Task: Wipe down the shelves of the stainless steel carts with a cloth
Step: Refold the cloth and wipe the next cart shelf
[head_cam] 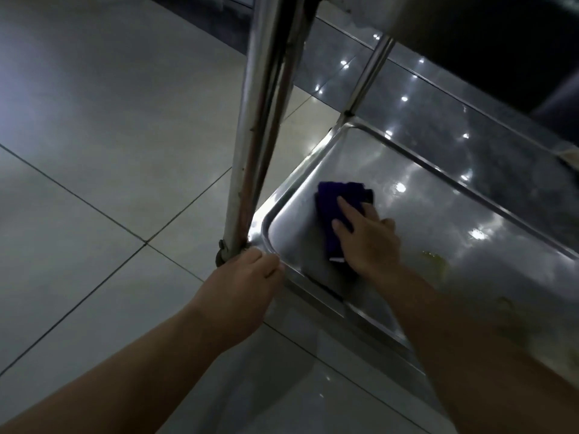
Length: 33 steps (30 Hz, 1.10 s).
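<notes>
1. The big steel post (250,136) stands at the near corner of the cart (372,67). It rises from the corner of the low shelf (438,214).
2. The left hand (244,277) is right at the foot of the post. Its fingers (272,266) curl over the shelf's rim and grip it. I think this keeps the cart from rolling, since a small wheel (221,255) sits just under the post.
3. The dark blue cloth (335,198) lies flat on the shelf, near the post and to its right. It looks folded into a pad, which likely keeps it thick and easy to push.
4. The right hand (369,242) lies on top of the cloth. Its fingers (347,208) are stretched out straight and press down. They do not wrap round the cloth. A flat hand pushes more of the cloth onto the steel at 1 time.
5. A yellow mark (435,261) is on the shelf, farther right of the post than the right hand. The cloth is not touching it, so that spot looks not yet wiped.
6. The shelf has a raised rim, so dirt may hide in the corner beside the post.
7. The grey tile floor (109,136) spreads out to the left of the post.
8. My guess is that this shelf is partly done, with the right side left to wipe.
</notes>
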{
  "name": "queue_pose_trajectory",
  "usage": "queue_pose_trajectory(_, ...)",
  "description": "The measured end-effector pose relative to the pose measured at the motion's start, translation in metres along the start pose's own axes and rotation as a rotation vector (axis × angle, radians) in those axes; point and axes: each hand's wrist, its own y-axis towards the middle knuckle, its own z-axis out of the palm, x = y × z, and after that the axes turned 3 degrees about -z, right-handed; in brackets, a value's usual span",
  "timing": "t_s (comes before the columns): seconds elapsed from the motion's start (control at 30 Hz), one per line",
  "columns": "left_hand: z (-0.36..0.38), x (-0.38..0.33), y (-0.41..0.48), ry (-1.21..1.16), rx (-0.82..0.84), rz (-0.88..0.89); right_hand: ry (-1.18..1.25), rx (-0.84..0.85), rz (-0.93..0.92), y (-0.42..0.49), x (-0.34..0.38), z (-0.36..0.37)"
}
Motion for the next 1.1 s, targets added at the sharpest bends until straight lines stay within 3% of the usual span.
queue_pose_trajectory(0.1,0.000,-0.006,0.001,0.021,0.073,-0.076,0.087,0.071,-0.372,-0.044,0.005,0.012)
queue_pose_trajectory(0.17,0.000,-0.012,0.003,0.060,0.152,-0.118,0.134,0.076,-0.427,-0.057,-0.020,0.007)
queue_pose_trajectory(0.23,-0.002,-0.019,0.008,0.103,0.183,-0.120,0.056,-0.006,-0.277,-0.051,-0.060,-0.001)
queue_pose_trajectory(0.37,-0.003,-0.033,0.022,0.213,0.158,-0.089,0.032,-0.015,0.296,-0.031,-0.114,-0.010)
queue_pose_trajectory(0.43,0.004,-0.048,0.030,0.193,0.146,-0.077,0.027,-0.008,0.357,-0.028,-0.103,-0.001)
queue_pose_trajectory(0.5,0.015,-0.069,0.034,0.132,0.180,-0.060,-0.038,-0.059,0.200,-0.035,-0.082,0.007)
queue_pose_trajectory(0.6,0.026,-0.084,0.033,0.117,0.257,-0.072,-0.017,-0.081,-0.231,-0.055,-0.082,0.008)
queue_pose_trajectory(0.63,0.026,-0.084,0.034,0.124,0.262,-0.093,-0.013,-0.081,-0.298,-0.058,-0.095,0.004)
queue_pose_trajectory(0.7,0.024,-0.084,0.037,0.128,0.268,-0.136,-0.063,-0.105,-0.146,-0.054,-0.134,-0.003)
queue_pose_trajectory(0.77,0.024,-0.090,0.043,0.149,0.299,-0.156,0.014,-0.058,0.286,-0.043,-0.168,-0.013)
queue_pose_trajectory(0.83,0.026,-0.099,0.049,0.162,0.325,-0.176,0.079,-0.026,0.514,-0.036,-0.174,-0.014)
queue_pose_trajectory(0.9,0.027,-0.102,0.050,0.158,0.311,-0.205,0.005,-0.012,0.408,-0.042,-0.151,-0.009)
queue_pose_trajectory(1.0,0.026,-0.099,0.045,0.145,0.267,-0.223,-0.012,-0.089,0.008,-0.081,-0.117,0.003)
queue_pose_trajectory(1.1,0.026,-0.100,0.039,0.138,0.251,-0.250,0.030,-0.002,-0.315,-0.118,-0.124,-0.001)
